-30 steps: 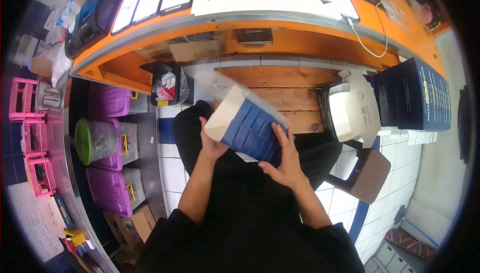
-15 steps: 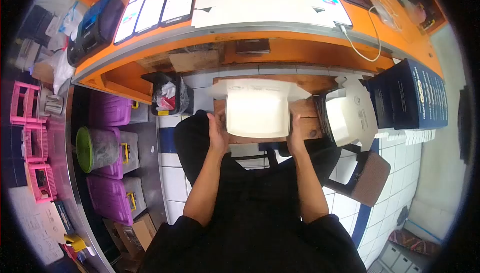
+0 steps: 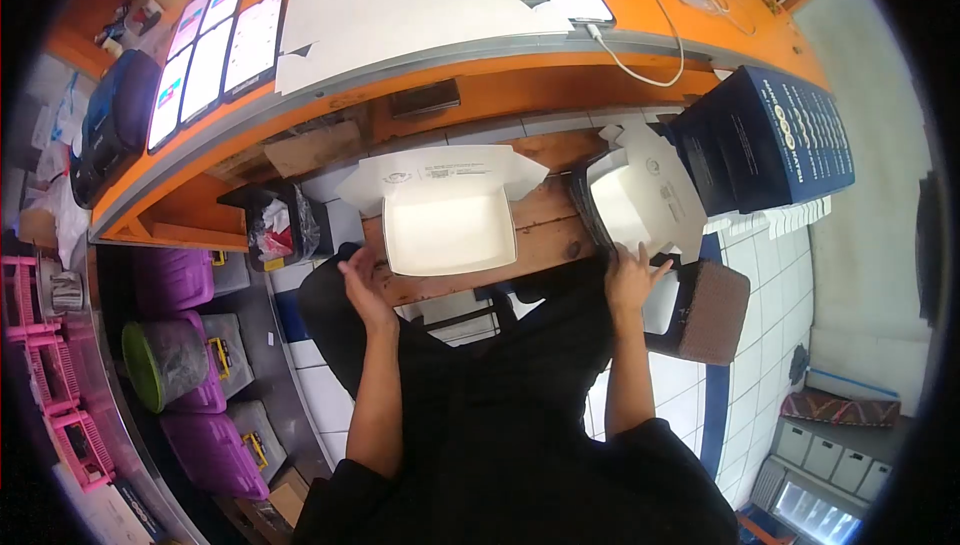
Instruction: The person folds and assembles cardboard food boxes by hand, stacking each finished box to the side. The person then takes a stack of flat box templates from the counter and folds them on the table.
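An open white cardboard food box (image 3: 450, 233) stands on the low wooden bench in front of me, its printed lid raised at the back. My left hand (image 3: 370, 293) is just left of that box, fingers apart and holding nothing. At the right end of the bench sits a second open white box (image 3: 625, 203), tilted, on what looks like a dark-edged stack. My right hand (image 3: 630, 280) has its fingers on the near edge of this second box; its little finger sticks out to the right.
An orange counter (image 3: 370, 75) above the bench carries several phones (image 3: 253, 42) and a large white sheet (image 3: 410, 5). A dark blue printed carton (image 3: 770, 140) stands at right, near a brown-topped stool (image 3: 715, 313). Purple-lidded bins (image 3: 215, 440) and a small black bin (image 3: 285, 225) are at left.
Both hands have let go of the first box. My right hand has moved right to the second box, my left hand slightly away. The first box's lid stands more visibly raised; the view has shifted right.
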Demonstrator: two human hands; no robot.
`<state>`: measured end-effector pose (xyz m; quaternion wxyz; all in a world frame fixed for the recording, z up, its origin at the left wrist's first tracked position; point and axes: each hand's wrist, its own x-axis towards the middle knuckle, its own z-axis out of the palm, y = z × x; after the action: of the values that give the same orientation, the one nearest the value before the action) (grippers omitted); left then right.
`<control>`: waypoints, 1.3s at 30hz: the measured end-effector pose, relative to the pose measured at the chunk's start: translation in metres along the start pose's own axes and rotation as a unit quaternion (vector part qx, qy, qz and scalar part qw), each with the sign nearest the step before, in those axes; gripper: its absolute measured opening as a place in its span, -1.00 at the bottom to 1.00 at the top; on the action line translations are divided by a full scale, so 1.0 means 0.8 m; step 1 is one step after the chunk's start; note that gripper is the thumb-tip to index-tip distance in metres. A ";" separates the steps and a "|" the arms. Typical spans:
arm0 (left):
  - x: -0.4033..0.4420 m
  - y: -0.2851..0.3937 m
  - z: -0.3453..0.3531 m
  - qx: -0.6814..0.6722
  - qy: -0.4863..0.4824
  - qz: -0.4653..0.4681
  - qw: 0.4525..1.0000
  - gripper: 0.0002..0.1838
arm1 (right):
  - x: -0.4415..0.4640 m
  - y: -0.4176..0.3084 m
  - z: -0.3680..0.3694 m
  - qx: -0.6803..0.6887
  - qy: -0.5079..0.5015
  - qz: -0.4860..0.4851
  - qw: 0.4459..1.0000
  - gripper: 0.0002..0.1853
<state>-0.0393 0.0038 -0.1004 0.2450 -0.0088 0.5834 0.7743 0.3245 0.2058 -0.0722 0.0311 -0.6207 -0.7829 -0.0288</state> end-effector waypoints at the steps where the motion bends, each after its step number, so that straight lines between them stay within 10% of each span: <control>1: -0.008 0.014 0.004 -0.001 0.001 0.003 1.000 -0.28 | -0.003 0.004 0.004 0.005 0.060 -0.018 0.998 -0.70; 6: -0.074 0.070 0.025 0.220 0.098 0.276 0.930 -0.54 | -0.036 0.009 -0.015 0.043 0.180 -0.057 0.981 -0.63; 10: -0.136 0.096 0.059 0.278 -0.172 0.382 0.865 -0.76 | -0.070 -0.015 -0.057 0.061 0.279 -0.155 0.946 -0.49; 19: -0.177 0.180 0.128 0.296 -0.407 0.176 0.846 -0.23 | -0.147 -0.042 -0.126 0.131 0.202 -0.432 0.869 -0.56; 23: -0.171 0.180 0.109 0.305 -0.392 0.119 0.860 -0.33 | -0.134 -0.062 -0.131 0.488 0.227 -0.210 0.816 -0.33; 24: -0.169 0.175 0.104 0.288 -0.403 0.147 0.856 -0.36 | -0.132 -0.067 -0.127 0.586 0.188 -0.059 0.786 -0.23; 25: -0.168 0.174 0.101 0.270 -0.414 0.175 0.852 -0.38 | -0.124 -0.071 -0.136 0.731 0.073 -0.028 0.677 -0.24; 29: -0.198 0.156 0.098 0.304 -0.367 0.181 0.860 -0.45 | -0.144 -0.029 -0.093 0.812 -0.165 0.095 0.552 -0.33; 33: -0.210 0.143 0.080 0.329 -0.370 0.133 0.859 -0.46 | -0.145 -0.043 -0.113 0.769 -0.182 0.121 0.600 -0.39; 39: -0.169 0.168 0.086 0.355 -0.266 0.322 0.837 -0.66 | -0.100 -0.087 -0.158 0.793 -0.087 0.010 0.602 -0.34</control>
<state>0.0464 -0.0103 0.0832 0.1143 0.4735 0.7002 0.5220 0.2769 0.1016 0.0464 0.4432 -0.3591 -0.4911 0.6584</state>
